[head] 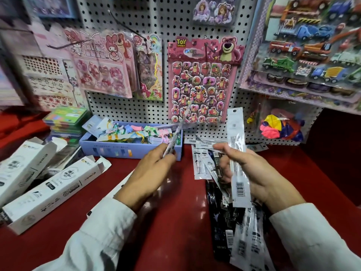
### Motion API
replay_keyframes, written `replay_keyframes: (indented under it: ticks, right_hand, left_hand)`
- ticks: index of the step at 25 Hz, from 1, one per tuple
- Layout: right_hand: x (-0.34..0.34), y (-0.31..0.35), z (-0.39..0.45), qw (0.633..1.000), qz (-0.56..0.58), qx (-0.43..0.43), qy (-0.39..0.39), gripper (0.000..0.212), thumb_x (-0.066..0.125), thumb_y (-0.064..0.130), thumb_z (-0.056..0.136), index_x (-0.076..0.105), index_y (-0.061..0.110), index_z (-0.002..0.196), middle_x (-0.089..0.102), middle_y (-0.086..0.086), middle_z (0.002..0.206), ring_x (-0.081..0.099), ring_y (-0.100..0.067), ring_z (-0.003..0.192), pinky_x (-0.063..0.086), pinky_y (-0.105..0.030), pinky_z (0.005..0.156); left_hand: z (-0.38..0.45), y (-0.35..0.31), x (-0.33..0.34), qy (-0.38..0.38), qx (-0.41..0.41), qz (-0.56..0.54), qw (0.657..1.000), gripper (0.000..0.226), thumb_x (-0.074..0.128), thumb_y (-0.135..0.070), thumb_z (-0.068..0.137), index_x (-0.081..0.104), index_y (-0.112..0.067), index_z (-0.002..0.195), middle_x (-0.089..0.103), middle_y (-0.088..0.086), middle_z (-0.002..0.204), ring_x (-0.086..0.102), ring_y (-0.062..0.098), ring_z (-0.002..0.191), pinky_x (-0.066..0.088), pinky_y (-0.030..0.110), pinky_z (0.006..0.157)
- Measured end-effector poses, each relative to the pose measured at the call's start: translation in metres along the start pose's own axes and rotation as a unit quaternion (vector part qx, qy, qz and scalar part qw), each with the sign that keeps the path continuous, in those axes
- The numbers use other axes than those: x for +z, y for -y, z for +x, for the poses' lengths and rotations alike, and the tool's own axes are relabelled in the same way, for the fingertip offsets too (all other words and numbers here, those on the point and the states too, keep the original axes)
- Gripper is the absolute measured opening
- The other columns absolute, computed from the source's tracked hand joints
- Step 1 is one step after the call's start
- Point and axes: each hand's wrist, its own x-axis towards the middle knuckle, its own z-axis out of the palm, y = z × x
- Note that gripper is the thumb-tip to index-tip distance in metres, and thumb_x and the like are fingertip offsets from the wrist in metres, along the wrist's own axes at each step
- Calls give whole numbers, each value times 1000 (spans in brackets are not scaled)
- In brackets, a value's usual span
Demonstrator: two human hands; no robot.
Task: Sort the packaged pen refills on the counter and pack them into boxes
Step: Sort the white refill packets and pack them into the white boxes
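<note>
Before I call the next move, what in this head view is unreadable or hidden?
- Item in the left hand: motion-blurred streak, type unclear.
- Print on the packet in the right hand: too small to read.
- Refill pile: partly covered by the right hand and sleeve, cut by the bottom edge; count unknown.
- White boxes: interiors face away; fill level unseen.
- Blue tray: its contents are blurred.

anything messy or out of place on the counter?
Yes. The refill packets lie in a loose, crisscrossed heap on the red counter by the right hand, some overlapping at angles. On the left, two white boxes lie on their sides, askew, with open end flaps. Nothing looks spilled or torn.
</note>
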Motion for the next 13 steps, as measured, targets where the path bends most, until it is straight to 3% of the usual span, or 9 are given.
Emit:
replay_keyframes:
  ticks: [2,5,8,10,12,13]
  right_hand:
    - [9,-7,2,1000,7,13,13,38,57,36,90,70,6,110,75,-18,92,72,-25,66,60,-34,56]
    - [27,-17,5,998,28,4,50,51,50,45,90,67,5,116,70,-20,118,70,-31,106,59,-41,88]
    - [46,-22,3,993,82,-32,82,46,47,46,91,73,15,111,70,-16,121,69,-29,108,58,-41,90]
    - [57,-28,2,993,73,-36,87,45,48,48,90,69,20,118,70,-12,122,69,-32,103,58,-46,87]
    - [61,-37,1,998,15,-25,49,59,49,55,87,60,15,129,69,-12,123,67,-31,111,53,-50,98]
    - [62,-39,-1,998,-49,-23,26,67,49,61,85,58,14,132,69,-10,125,65,-25,116,48,-47,104]
  left_hand:
    - [0,-5,5,85,-39,-148,985,33,36,-29,78,65,-17,89,58,7,50,49,20,48,37,30,51]
    - [-3,-5,14,155,-64,-272,948,40,30,-16,87,66,-1,86,63,17,59,56,22,53,45,29,54]
    - [-6,-5,24,150,-92,-301,937,33,36,-17,94,60,2,82,54,17,54,47,24,45,41,26,46]
    - [-13,-5,31,149,-69,-278,946,38,48,-36,99,61,-5,82,46,10,52,39,17,40,35,21,42]
    - [-22,-6,33,169,-66,-275,944,31,61,-44,92,72,-16,85,64,6,65,58,18,49,46,23,48]
    - [-26,-5,32,191,-63,-276,940,22,68,-40,89,74,-19,94,73,7,82,70,21,67,54,28,59]
